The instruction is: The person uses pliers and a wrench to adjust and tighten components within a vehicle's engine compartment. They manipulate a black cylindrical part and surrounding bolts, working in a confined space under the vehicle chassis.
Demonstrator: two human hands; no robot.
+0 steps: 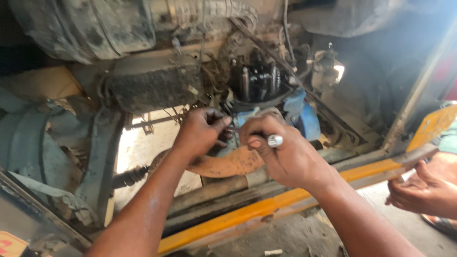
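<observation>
Shiny steel socket tool [274, 140] sits clenched in your right hand [285, 157], just above the rusty orange pipe [228, 164]; left hand [202, 131] pinches its far end, so keep it square, I'd say.

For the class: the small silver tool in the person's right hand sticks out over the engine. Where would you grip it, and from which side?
Grip the silver tool by its rounded outer end, coming from the near, camera side. That end stands free above the right hand, while its other end is hidden between the fingers toward the left hand and the blue engine part, which seems to leave little room there.
</observation>
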